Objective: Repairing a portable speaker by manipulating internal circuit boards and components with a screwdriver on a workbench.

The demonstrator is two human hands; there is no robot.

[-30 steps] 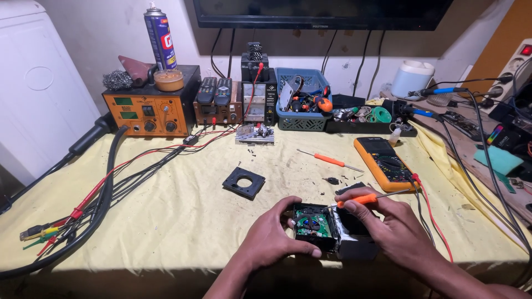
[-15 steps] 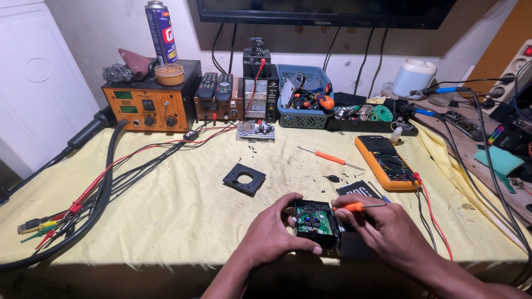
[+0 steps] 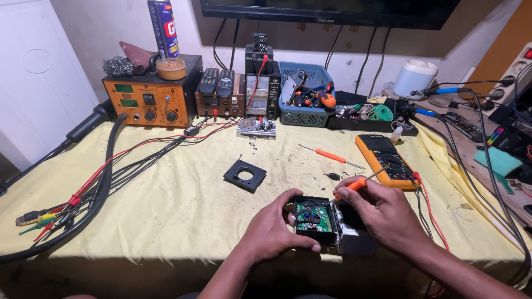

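Where cables sprawl: yellow cloth (image 3: 183, 216) (workbench)

Bench cloth (image 3: 166, 221): yellow woven fabric, matt, creased, crumb-strewn | opened black box (image 3: 316, 218): matt plastic shell, glossy green circuit board, foil-like silver lining | screwdriver (image 3: 354, 184): orange plastic handle, bright metal shaft | square black frame (image 3: 244, 175): matt plastic | multimeter (image 3: 385, 160): orange rubbery casing | basket (image 3: 310, 113) at rear edge: blue plastic.

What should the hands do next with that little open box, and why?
Probably tip the screwdriver down onto the green board. The right hand holds it with the tip pointing up and away, while the left hand steadies the open black box.
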